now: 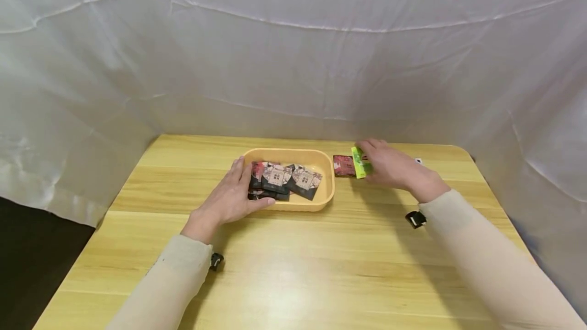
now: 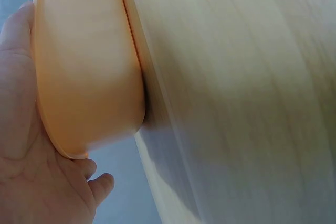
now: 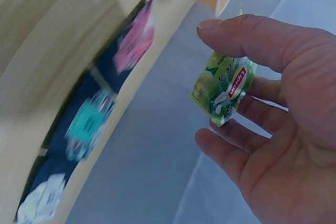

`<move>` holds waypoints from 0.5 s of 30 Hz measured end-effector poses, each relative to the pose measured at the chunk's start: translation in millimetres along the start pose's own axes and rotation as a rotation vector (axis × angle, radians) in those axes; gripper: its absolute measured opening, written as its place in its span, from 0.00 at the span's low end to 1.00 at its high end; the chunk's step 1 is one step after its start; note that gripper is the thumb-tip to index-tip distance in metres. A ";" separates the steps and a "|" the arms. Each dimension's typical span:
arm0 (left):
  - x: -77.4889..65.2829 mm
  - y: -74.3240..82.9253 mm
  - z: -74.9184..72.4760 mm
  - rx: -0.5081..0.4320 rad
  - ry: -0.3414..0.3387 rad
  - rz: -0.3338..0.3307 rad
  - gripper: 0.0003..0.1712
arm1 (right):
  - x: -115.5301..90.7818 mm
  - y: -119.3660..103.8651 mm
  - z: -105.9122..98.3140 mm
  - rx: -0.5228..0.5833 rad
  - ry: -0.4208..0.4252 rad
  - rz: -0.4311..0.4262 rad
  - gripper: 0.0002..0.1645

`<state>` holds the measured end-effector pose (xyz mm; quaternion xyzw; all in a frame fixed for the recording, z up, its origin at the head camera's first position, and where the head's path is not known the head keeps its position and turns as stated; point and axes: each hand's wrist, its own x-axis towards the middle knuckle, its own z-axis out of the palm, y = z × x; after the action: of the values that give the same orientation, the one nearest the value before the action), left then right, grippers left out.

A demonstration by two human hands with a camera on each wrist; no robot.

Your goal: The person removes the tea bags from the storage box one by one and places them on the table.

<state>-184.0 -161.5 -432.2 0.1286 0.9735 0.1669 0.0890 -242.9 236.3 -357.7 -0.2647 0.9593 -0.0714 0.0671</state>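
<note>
In the head view my right hand [image 1: 392, 164] pinches a yellow-green sachet [image 1: 359, 163] just over a dark red sachet [image 1: 344, 166] lying on the table. The right wrist view shows the green sachet [image 3: 223, 85] between thumb and fingers, its printed face turned to the camera. My left hand [image 1: 231, 195] rests on the left end of a shallow yellow tray [image 1: 326, 195], fingers extended along its rim and thumb along the front edge. Several black sachets with pale floral fronts [image 1: 277, 176] lie overlapping inside the tray.
A row of dark sachets lies along the table's far side in the right wrist view, with pink, teal [image 3: 89, 121] and white [image 3: 42, 198] patterns. Pale cloth [image 1: 293, 65] hangs behind and beside the wooden table [image 1: 293, 264].
</note>
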 end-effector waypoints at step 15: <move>-1.9 -2.1 0.3 -0.002 -0.012 -0.011 0.78 | -31.3 80.7 -3.7 0.020 -0.058 0.105 0.56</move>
<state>-182.6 -163.8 -432.9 0.1240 0.9735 0.1666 0.0958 -257.1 321.4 -365.1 -0.2154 0.9688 -0.0697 0.1010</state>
